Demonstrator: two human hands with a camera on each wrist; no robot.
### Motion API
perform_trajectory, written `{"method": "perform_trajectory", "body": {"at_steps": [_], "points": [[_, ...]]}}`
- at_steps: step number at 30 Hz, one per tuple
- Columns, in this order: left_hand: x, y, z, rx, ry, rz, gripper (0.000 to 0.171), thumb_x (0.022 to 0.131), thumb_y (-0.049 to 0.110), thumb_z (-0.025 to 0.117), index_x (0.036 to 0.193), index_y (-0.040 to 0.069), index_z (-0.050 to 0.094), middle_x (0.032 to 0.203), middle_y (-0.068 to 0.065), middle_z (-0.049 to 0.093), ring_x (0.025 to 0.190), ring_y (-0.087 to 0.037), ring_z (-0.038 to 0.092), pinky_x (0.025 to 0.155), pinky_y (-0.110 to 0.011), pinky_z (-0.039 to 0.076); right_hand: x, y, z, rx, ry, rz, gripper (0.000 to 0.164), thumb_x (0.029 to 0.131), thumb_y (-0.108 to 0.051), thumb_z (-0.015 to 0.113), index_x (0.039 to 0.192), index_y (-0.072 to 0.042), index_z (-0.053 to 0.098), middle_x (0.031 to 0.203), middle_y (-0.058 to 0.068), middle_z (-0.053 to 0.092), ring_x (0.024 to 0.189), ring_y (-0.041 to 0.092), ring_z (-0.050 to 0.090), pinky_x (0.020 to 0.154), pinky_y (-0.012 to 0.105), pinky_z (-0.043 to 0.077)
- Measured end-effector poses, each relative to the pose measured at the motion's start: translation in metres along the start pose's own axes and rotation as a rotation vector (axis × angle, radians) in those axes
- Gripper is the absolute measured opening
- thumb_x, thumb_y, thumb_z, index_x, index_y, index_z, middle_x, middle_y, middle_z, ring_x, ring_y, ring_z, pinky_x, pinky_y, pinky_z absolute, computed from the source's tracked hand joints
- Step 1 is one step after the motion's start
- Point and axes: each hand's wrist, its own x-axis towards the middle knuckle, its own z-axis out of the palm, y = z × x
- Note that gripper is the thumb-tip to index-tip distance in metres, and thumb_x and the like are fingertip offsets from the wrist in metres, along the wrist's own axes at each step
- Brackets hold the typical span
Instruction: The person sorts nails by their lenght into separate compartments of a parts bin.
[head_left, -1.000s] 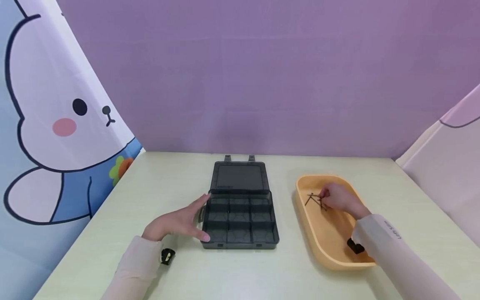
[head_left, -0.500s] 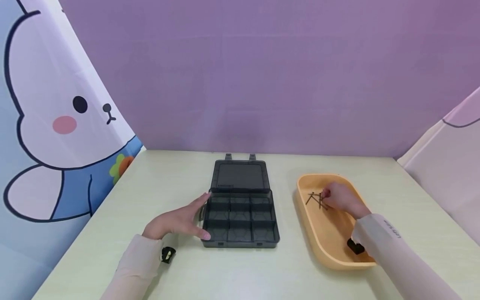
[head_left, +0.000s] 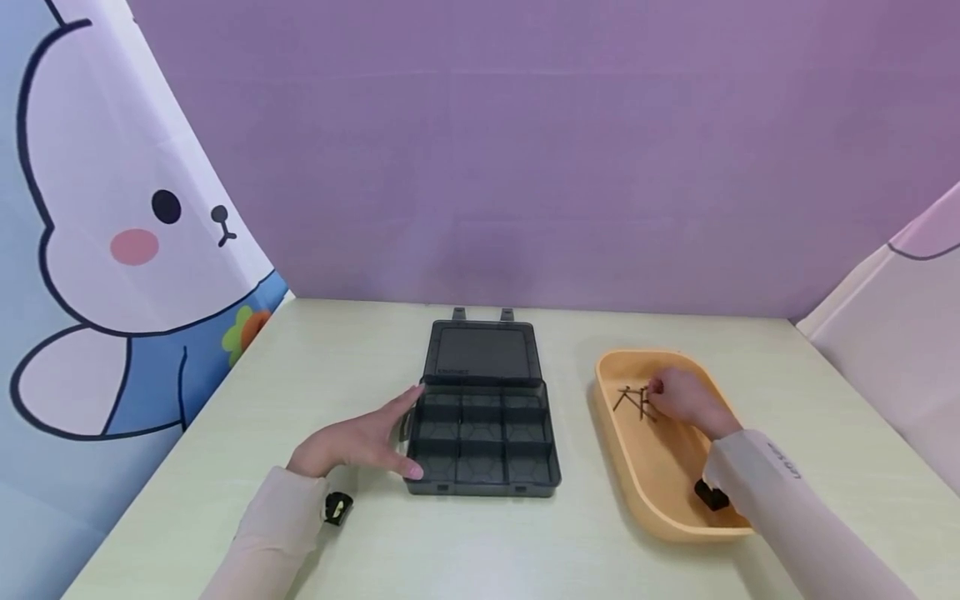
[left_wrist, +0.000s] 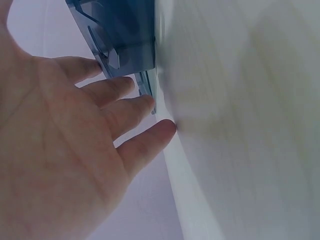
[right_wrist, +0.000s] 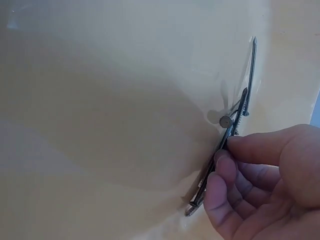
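Note:
A dark translucent compartment box [head_left: 481,429] lies on the table with its lid [head_left: 483,350] folded back. Along its left side rests my left hand [head_left: 360,442], thumb near the front corner and forefinger near the hinge. In the left wrist view that hand's fingers [left_wrist: 120,115] are extended and spread beside the box wall. My right hand [head_left: 682,396] is inside the orange tray [head_left: 633,479]. Between thumb and fingertips it pinches a nail [right_wrist: 204,182], partly hidden by the fingers. Several other nails and screws [right_wrist: 251,75] lie loosely crossed on the tray floor around it.
The pale table [head_left: 360,350] runs back to a purple cloth [head_left: 480,167]. A cartoon-printed cloth [head_left: 97,250] hangs at the left. Black wrist devices [head_left: 337,507] sit at both cuffs. The tray's raised rim surrounds my right hand.
My right fingers have shifted slightly right and up among the nails, and a nail beside them now lies at a different angle. The left hand and the box keep their places.

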Motion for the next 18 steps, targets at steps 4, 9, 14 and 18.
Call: {"method": "perform_trajectory", "body": {"at_steps": [4,9,14,18], "points": [[-0.0003,0.0010,0.0001,-0.010,-0.003,-0.001,0.126,0.072,0.052,0.078,0.153,0.005,-0.006,0.159,-0.023,-0.006,0.145,-0.044,0.003,0.112,-0.061,0.017,0.0003,0.0008,0.0001,0.024,-0.009,0.024,0.031,0.082,-0.001,0.048,0.056,-0.015,0.038,0.051,-0.006,0.033,0.046,0.009,0.034,0.048,0.024,0.029],[-0.0005,0.0013,0.0003,-0.017,-0.001,-0.004,0.126,0.072,0.051,0.078,0.153,0.005,-0.006,0.159,-0.023,-0.005,0.145,-0.044,0.003,0.113,-0.061,0.017,0.0003,0.0023,-0.0004,0.024,0.012,0.031,0.031,0.083,-0.004,0.053,0.059,-0.015,0.036,0.052,-0.006,0.032,0.046,0.009,0.033,0.048,0.024,0.028],[-0.0005,0.0017,0.0001,-0.019,-0.001,0.000,0.125,0.073,0.050,0.078,0.153,0.004,-0.007,0.159,-0.023,-0.005,0.145,-0.043,0.003,0.113,-0.061,0.017,-0.0006,0.0039,-0.0003,0.016,0.031,0.028,0.009,0.082,-0.007,0.061,0.082,0.000,0.056,0.070,0.008,0.056,0.058,0.016,0.048,0.054,0.027,0.039],[-0.0005,0.0022,0.0002,-0.024,-0.004,0.001,0.124,0.074,0.048,0.078,0.152,0.004,-0.007,0.159,-0.023,-0.004,0.145,-0.043,0.003,0.113,-0.060,0.017,-0.0006,0.0050,-0.0005,0.029,0.026,0.011,0.017,0.078,-0.005,0.065,0.090,0.004,0.059,0.081,0.014,0.062,0.068,0.020,0.054,0.060,0.029,0.044]]}}
